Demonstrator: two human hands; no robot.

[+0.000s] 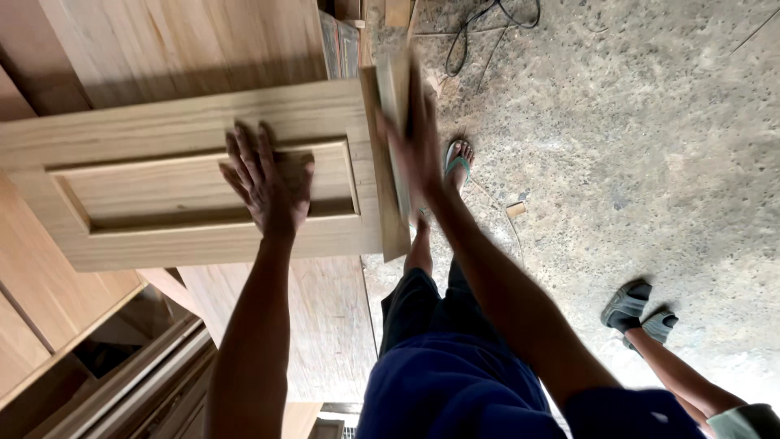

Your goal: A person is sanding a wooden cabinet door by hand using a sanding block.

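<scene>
Head view: left hand (268, 183) flat, released, atop door panel (162, 195); right hand (418, 142) (blurred) grasping its edge.

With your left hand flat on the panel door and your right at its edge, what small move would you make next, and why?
Probably another short stroke along the edge: the right hand is blurred against the door's side with a sanding block, while the left hand pins the raised-panel door flat.
</scene>
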